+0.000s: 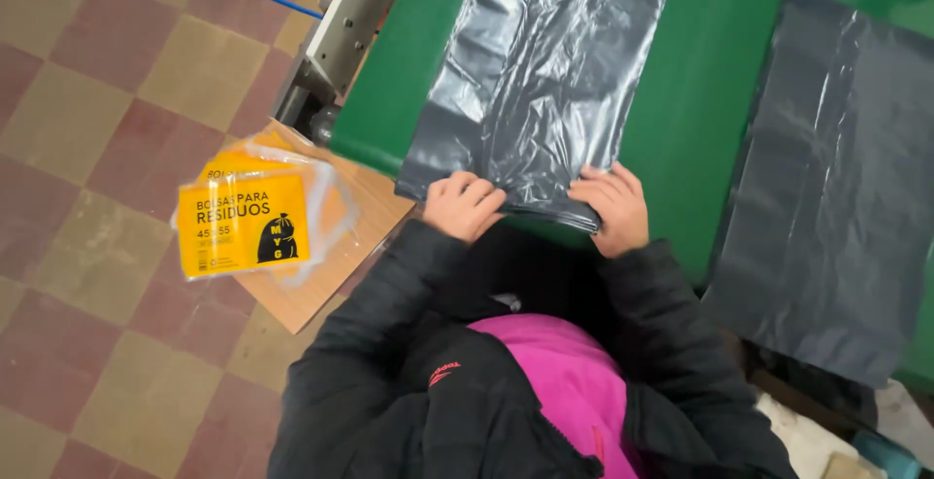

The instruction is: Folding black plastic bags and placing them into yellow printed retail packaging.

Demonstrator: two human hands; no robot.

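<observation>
Grey plastic bags [525, 80] — my left hand [463, 205] and right hand [613, 209] both pinch their near edge, fingers curled tight.

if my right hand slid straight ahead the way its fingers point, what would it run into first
The right hand already rests on the grey plastic bag; going on, it would likely just meet more of that bag on the green table.

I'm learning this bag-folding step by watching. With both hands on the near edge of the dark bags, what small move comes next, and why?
Probably fold that edge forward: both the left hand and right hand already pinch the near edge of the grey bag stack, which lies flat on the green table.
</observation>
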